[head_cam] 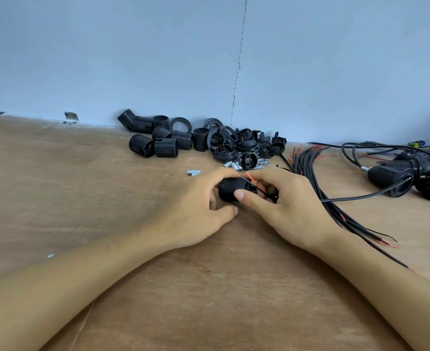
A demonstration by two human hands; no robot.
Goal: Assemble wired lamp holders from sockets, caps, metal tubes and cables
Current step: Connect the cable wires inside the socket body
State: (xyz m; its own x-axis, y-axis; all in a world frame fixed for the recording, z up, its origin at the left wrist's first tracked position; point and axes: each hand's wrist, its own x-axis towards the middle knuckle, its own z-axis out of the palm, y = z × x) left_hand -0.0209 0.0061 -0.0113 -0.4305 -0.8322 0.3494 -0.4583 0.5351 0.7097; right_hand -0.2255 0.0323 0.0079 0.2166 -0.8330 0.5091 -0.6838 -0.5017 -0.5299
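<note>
A black threaded socket (230,189) lies on its side between my two hands in the middle of the table. My left hand (193,211) grips its left end with fingers over the top and thumb below. My right hand (284,206) holds the right end, thumb pressed on the socket, with thin red and black wires (253,182) coming out between the fingers. The part at the socket's right end is hidden by my fingers. A black cable (360,197) runs from my right hand to the right.
Loose black sockets (158,141) and caps and rings (234,143) are piled by the wall. Small metal tubes and nuts (236,166) lie behind my hands, one tube (193,173) apart. A bundle of black cables (317,178) lies to the right, finished holders (411,181) at the far right.
</note>
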